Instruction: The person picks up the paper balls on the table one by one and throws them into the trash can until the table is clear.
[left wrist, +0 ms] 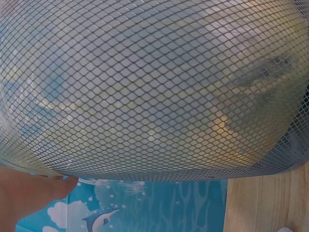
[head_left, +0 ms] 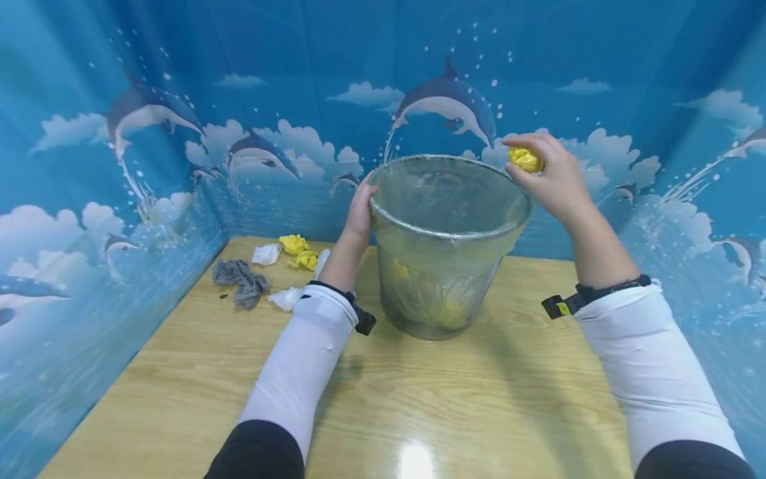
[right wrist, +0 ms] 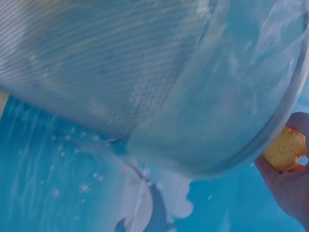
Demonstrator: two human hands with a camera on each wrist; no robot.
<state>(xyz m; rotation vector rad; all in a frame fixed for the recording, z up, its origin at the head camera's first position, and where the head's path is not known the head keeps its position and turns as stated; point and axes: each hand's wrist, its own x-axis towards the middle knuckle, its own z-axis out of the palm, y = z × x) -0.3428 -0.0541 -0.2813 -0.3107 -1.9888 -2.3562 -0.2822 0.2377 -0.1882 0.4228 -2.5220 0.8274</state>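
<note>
A mesh trash bin, lined with a clear plastic bag folded over its rim, stands on the wooden table. My left hand grips its rim on the left side; the fingers behind it are partly hidden. Only part of that left hand shows in the left wrist view, beside the mesh. Up beside the bin's right rim, my right hand pinches a yellow crumpled paper ball between thumb and fingers. The same paper ball appears at the right wrist view's edge. Yellow shapes show blurrily through the bin's wall.
Left of the bin on the table lie yellow crumpled papers, several white crumpled pieces and a grey crumpled cloth-like piece. A blue dolphin-printed curtain encloses the table at the back and sides.
</note>
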